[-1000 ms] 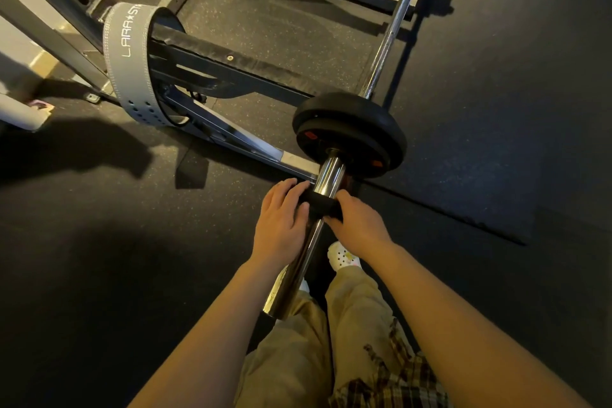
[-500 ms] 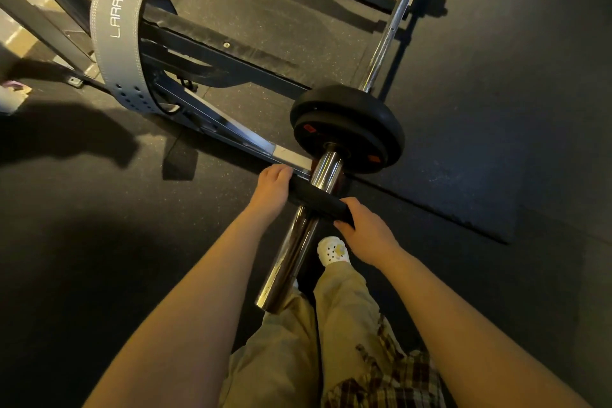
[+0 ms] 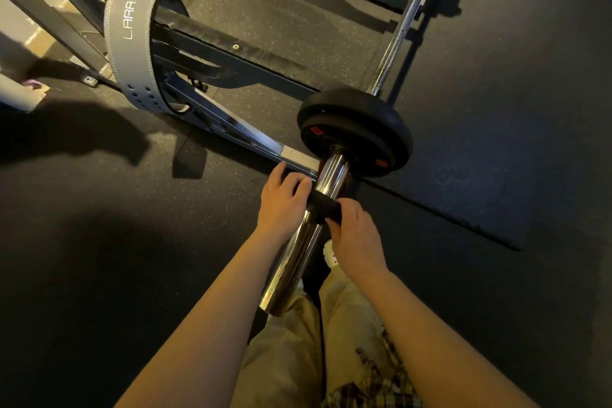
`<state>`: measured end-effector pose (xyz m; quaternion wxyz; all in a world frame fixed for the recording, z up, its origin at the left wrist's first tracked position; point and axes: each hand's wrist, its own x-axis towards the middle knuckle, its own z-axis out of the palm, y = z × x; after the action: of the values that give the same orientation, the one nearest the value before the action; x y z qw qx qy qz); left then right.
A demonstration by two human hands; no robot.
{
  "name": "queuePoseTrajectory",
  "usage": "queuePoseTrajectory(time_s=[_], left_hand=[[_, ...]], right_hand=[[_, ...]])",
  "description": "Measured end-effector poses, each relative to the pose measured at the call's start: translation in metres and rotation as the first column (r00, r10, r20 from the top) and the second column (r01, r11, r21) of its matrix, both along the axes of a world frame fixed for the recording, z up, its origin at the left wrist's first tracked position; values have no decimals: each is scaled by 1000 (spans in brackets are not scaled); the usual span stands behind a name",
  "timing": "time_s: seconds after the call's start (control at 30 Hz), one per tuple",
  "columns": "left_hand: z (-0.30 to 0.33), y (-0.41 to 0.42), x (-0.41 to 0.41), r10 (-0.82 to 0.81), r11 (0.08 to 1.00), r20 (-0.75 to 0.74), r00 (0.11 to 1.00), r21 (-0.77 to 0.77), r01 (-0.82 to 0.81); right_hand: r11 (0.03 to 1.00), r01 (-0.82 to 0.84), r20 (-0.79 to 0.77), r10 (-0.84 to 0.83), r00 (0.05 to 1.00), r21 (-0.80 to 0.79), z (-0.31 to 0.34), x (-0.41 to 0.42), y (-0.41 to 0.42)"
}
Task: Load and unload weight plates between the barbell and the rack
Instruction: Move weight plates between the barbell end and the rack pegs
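From the head view, the bar's [image 3: 402, 15] chrome sleeve [image 3: 306, 232] points back toward the person, with black plates [image 3: 356, 131] pushed up to its inner end. A black collar [image 3: 323, 204] sits around the sleeve, a little outboard of the plates, not touching them. The left hand [image 3: 281, 205] curls its fingers over the collar's left end; the right hand [image 3: 356, 238] pinches its right end, so both have hold of it. Gripping it from both sides probably keeps it square on the sleeve so it slides without jamming. The rack [image 3: 231, 53] stands to the left, a grey belt [image 3: 130, 43] looped over its arm. Whether the collar is going on or coming off cannot be told.
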<state>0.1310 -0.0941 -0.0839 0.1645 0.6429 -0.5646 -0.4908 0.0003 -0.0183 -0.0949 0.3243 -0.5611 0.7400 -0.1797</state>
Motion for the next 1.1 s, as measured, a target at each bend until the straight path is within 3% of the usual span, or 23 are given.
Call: queuePoseTrajectory(time_s=[0.1,0.2,0.37,0.5,0.6,0.7,0.87,1.03,1.1], left_hand=[[6,-4,1,167,986,-130,977,33,-165],[6,-22,13,337,940,-152,929,117,-322],[-4,-28,15,189,976,-70,980,122,-179],[-16,-17,6,33,982,-31,999,187,-26],[-16,-5,8,10,992,51,999,123,-17],[-11,5,6,-4,999,89,996,51,0],[-16,16,4,-106,985,219,970,-114,133],[-26,20,12,-260,927,339,904,-176,332],[-25,10,21,-214,948,295,931,-166,271]], right_hand=[[993,69,142,-82,986,93,-3,-9,10],[988,50,95,-64,993,145,-7,-19,17],[955,-15,32,6,999,295,-19,-40,27],[879,-244,-52,290,956,410,-12,-61,10],[837,-342,-41,396,917,426,8,-63,-13],[876,-349,68,347,935,332,27,-36,-30],[959,-205,-121,231,965,194,20,2,-22],[977,-66,65,54,996,204,9,-6,5],[973,-21,156,-16,988,231,6,-11,12]])
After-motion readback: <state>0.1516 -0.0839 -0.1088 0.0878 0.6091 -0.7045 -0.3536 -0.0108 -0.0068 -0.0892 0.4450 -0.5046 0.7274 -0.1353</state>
